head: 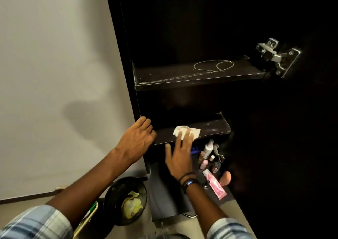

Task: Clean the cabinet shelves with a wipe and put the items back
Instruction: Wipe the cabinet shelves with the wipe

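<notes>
A dark cabinet stands open with two bare shelves in view. The upper shelf (164, 76) carries pale chalk-like scribbles and a loop. On the lower shelf (214, 127) lies a white wipe (184, 130), and my right hand (180, 154) presses flat on it with fingers spread. My left hand (139, 138) grips the cabinet's left front edge at that shelf's level. Below, on the cabinet's bottom board, stand several small cosmetics: a white spray bottle (208, 147), little bottles (212, 162), a pink tube (215, 185) and an orange sponge (226, 178).
A black bin (117, 189) with crumpled yellowish wipes stands on the floor left of the cabinet. A green-and-white pack (89, 215) lies beside it. The open cabinet door with a metal hinge (276, 55) is on the right. A pale wall fills the left.
</notes>
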